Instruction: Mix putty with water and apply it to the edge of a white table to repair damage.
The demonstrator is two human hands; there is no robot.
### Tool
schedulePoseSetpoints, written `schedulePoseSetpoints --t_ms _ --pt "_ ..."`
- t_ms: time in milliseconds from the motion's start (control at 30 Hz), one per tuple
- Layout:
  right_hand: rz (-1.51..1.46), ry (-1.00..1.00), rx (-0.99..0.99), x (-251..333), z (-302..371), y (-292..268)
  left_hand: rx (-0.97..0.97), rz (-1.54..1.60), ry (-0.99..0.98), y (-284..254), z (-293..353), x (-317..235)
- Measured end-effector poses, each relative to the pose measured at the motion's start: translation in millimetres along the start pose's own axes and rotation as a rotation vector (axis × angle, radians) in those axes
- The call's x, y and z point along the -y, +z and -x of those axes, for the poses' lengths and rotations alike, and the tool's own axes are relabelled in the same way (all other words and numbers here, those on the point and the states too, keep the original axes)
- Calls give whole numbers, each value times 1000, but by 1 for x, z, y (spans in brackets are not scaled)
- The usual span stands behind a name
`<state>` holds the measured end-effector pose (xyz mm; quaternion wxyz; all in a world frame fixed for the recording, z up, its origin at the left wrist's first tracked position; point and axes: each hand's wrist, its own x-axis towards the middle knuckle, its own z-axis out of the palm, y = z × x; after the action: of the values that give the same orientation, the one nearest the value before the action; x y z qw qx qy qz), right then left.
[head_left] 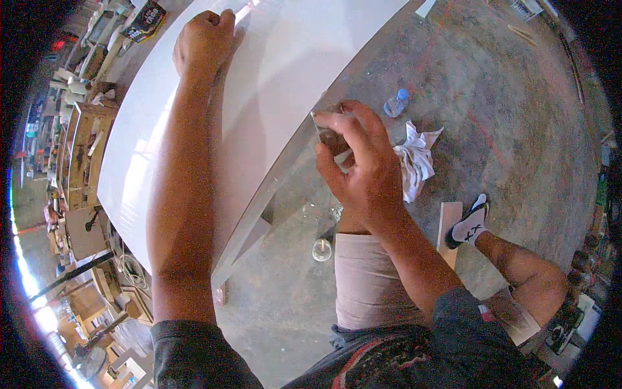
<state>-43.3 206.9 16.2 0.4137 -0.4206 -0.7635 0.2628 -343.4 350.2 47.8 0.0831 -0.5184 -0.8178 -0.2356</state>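
A large glossy white panel (272, 84) slants across the view, its long edge running from upper right to lower left. Over its far part is my left hand (204, 42), closed in a fist; whatever the fingers may hold is hidden. My right hand (366, 162) is beside the panel's long edge, thumb and fingers curled into a pinch. Between them shows a small, thin greyish piece (332, 139), too unclear to name. The fingertips are close to the edge; I cannot tell whether they touch it.
On the concrete floor to the right are a bottle with a blue cap (396, 102) and a crumpled white cloth (418, 155). A small round clear container (322, 249) is near my leg. A board (448, 227) lies by my foot. Wooden crates (87, 152) and clutter line the left.
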Motion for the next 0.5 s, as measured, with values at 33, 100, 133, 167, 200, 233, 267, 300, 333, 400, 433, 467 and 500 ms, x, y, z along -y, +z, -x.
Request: schedulePoseSetpoints --t_ms 33,100,133,167,200,233,267,300,333,400,433,467,500 --pt "6 -16 -5 0 1 1 -11 -11 12 -1 0 -1" --pt "-50 23 -4 0 1 2 0 -18 25 -3 0 -2" --pt "-75 39 -29 -1 1 4 20 -13 26 -3 0 -1" --pt "-52 19 -23 -1 1 5 47 -20 29 -3 -1 -1" --pt "-28 2 -32 0 1 7 52 -10 18 -3 -1 0" --pt "-14 -8 -31 0 1 7 66 -10 8 -3 -2 1" --pt "0 -18 -30 0 2 9 59 -12 17 -2 -3 3" --pt "1 -20 -17 0 2 8 58 -22 3 0 -5 4" --pt "-4 -75 -50 1 3 9 37 -35 7 2 -6 6" --pt "-6 -51 -18 2 4 9 -11 -44 70 7 -9 8" --pt "-16 -35 -24 2 5 9 -39 -42 126 8 -10 10" --pt "-40 -34 -4 3 5 9 -37 -45 125 9 -11 10" --pt "-66 -3 16 5 6 10 -35 -49 123 10 -11 11"
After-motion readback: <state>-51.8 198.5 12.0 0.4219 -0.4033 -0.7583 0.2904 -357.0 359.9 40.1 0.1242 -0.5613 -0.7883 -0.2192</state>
